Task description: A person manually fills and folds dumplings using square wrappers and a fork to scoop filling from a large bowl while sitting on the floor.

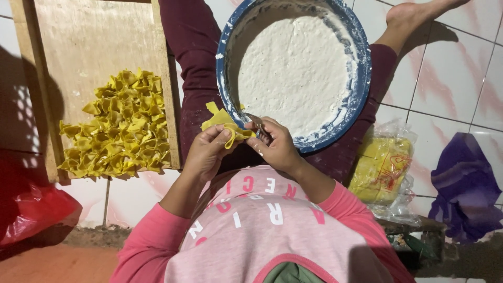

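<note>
Head view: both hands' fingers (226, 137) pinch a yellow wrapper (226, 124) above the basin (361, 78).

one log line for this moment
left hand: holds yellow wrapper | right hand: pinches its fold | blue basin: white filling | wooden board: folded pile

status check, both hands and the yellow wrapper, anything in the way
Left hand and right hand both pinching the yellow wrapper. Folding it over the blue basin. Nothing in the way.

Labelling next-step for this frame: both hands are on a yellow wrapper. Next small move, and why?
Probably pinch the wrapper shut: left hand cups it half-folded while the right hand presses a small spoon at the fold. Finished folded ones lie heaped on the wooden board.
</note>
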